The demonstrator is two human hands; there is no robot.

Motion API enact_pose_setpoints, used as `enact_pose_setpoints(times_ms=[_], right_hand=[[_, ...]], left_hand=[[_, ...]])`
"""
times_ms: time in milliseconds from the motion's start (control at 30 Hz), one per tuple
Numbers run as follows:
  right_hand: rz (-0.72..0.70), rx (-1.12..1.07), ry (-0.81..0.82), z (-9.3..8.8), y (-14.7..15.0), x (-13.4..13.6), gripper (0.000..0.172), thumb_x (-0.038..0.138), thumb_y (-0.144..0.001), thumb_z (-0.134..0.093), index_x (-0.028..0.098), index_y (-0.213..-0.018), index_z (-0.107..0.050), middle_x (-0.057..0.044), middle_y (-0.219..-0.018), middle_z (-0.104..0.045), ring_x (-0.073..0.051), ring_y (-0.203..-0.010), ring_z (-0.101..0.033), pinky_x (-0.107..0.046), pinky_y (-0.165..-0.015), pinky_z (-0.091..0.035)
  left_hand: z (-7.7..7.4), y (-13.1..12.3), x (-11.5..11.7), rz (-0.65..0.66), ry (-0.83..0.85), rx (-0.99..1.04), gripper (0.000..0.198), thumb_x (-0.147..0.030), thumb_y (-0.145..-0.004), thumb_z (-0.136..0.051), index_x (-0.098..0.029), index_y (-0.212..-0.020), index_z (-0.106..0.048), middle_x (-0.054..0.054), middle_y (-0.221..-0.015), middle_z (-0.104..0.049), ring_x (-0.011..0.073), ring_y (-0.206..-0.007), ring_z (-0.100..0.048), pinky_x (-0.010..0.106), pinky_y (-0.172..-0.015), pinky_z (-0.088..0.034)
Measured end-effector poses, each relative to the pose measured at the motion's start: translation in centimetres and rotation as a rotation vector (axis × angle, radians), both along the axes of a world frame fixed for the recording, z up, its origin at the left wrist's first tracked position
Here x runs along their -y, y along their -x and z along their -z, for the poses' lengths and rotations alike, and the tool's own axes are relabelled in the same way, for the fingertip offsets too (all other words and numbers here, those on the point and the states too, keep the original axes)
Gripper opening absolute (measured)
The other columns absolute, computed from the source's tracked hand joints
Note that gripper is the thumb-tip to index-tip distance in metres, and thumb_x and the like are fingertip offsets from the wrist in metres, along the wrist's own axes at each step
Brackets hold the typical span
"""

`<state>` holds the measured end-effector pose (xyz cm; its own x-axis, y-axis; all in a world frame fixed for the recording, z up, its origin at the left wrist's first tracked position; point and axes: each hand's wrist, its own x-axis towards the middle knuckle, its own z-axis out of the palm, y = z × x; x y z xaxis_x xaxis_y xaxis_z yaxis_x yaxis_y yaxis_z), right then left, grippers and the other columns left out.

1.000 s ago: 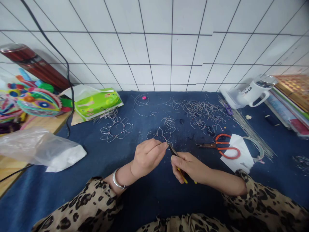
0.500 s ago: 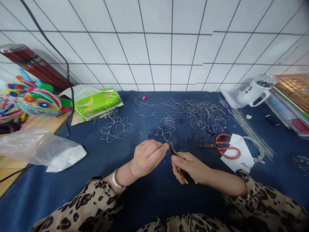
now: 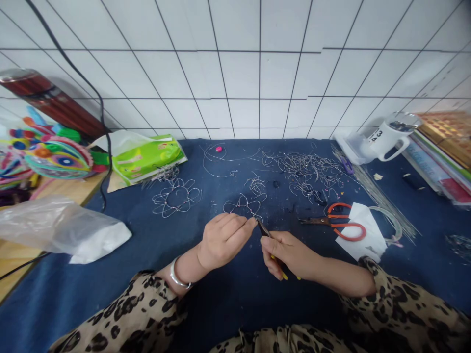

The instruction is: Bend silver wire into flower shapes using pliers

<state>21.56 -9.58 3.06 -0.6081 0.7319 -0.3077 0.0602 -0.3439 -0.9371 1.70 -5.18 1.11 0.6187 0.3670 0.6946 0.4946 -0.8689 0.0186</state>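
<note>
My left hand (image 3: 226, 240) is closed in a pinch on a wire flower (image 3: 253, 198), a piece of thin silvery wire bent into petal loops. Part of the flower is hidden behind my fingers. My right hand (image 3: 285, 252) grips pliers (image 3: 263, 228) with dark jaws and yellow handles. The tips of the jaws meet the wire right beside my left fingertips. To the left, a second wire flower (image 3: 177, 197) with several loops lies flat on the dark blue cloth (image 3: 228, 304).
Tangled wire offcuts (image 3: 305, 169) lie at the back right, near orange-handled scissors (image 3: 331, 222) on white paper (image 3: 362, 235). Straight wires (image 3: 390, 203) and a white mug (image 3: 390, 137) are farther right. On the left are a green tissue pack (image 3: 147, 157) and a plastic bag (image 3: 62, 225).
The view has shifted very slightly. Both hands, the pliers and the wire flower keep practically the same position.
</note>
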Motion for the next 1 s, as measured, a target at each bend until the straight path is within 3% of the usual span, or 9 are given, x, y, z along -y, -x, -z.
enact_pose_setpoints(times_ms=[167, 267, 500, 600, 800, 1000], right_hand=[[0.005, 0.04, 0.001, 0.0, -0.1, 0.1, 0.042, 0.053, -0.089, -0.037, 0.018, -0.065, -0.042, 0.006, -0.045, -0.045, -0.007, -0.037, -0.043, -0.021, -0.042, -0.036], [-0.003, 0.153, -0.077, -0.4, -0.2, 0.1, 0.042, 0.053, -0.089, -0.036, 0.019, -0.066, -0.041, 0.006, -0.046, -0.044, -0.007, -0.038, -0.042, -0.021, -0.045, -0.036], [-0.052, 0.696, -0.596, -0.6, -0.7, -0.5, 0.039, 0.049, -0.092, -0.032, 0.018, -0.072, -0.046, -0.001, -0.062, -0.056, -0.012, -0.056, -0.053, -0.023, -0.052, -0.033], [-0.102, 0.962, -0.799, -0.5, -0.8, -0.6, 0.035, 0.043, -0.093, -0.031, 0.016, -0.081, -0.05, -0.006, -0.072, -0.063, -0.017, -0.062, -0.059, -0.026, -0.054, -0.033], [-0.195, 1.128, -0.978, -1.0, -1.2, -0.8, 0.036, 0.041, -0.094, -0.029, 0.015, -0.086, -0.052, -0.007, -0.074, -0.066, -0.022, -0.065, -0.064, -0.028, -0.053, -0.036], [-0.264, 1.2, -1.061, -2.1, -1.9, -0.8, 0.031, 0.039, -0.093, -0.034, 0.015, -0.085, -0.052, -0.007, -0.071, -0.065, -0.023, -0.063, -0.064, -0.028, -0.05, -0.036]], left_hand=[[-0.2, 0.1, 0.0, -0.012, -0.035, -0.047, 0.029, -0.01, -0.077, -0.061, -0.018, -0.104, -0.057, 0.005, -0.081, -0.065, 0.0165, -0.071, -0.061, 0.03, -0.063, -0.049], [-0.4, 0.1, 0.2, -0.026, -0.03, -0.022, 0.026, -0.008, -0.075, -0.061, -0.016, -0.1, -0.057, 0.004, -0.074, -0.062, 0.0159, -0.066, -0.058, 0.03, -0.062, -0.049], [-1.8, -0.4, 0.3, -0.001, 0.378, 0.158, 0.012, -0.006, -0.08, -0.053, -0.015, -0.088, -0.057, 0.003, -0.071, -0.059, 0.0122, -0.064, -0.054, 0.024, -0.058, -0.044], [-2.0, -0.5, 0.2, 0.016, 0.446, 0.19, 0.011, -0.006, -0.081, -0.052, -0.015, -0.085, -0.056, 0.001, -0.067, -0.056, 0.0113, -0.062, -0.052, 0.024, -0.057, -0.043], [-1.1, 0.2, -0.2, 0.009, 0.191, 0.065, 0.016, -0.008, -0.078, -0.055, -0.014, -0.093, -0.056, 0.004, -0.076, -0.059, 0.0148, -0.068, -0.054, 0.028, -0.061, -0.046], [-1.8, 0.3, -0.6, 0.07, 0.103, -0.062, 0.013, -0.007, -0.079, -0.054, -0.015, -0.09, -0.055, 0.002, -0.067, -0.055, 0.0153, -0.064, -0.052, 0.029, -0.058, -0.045]])
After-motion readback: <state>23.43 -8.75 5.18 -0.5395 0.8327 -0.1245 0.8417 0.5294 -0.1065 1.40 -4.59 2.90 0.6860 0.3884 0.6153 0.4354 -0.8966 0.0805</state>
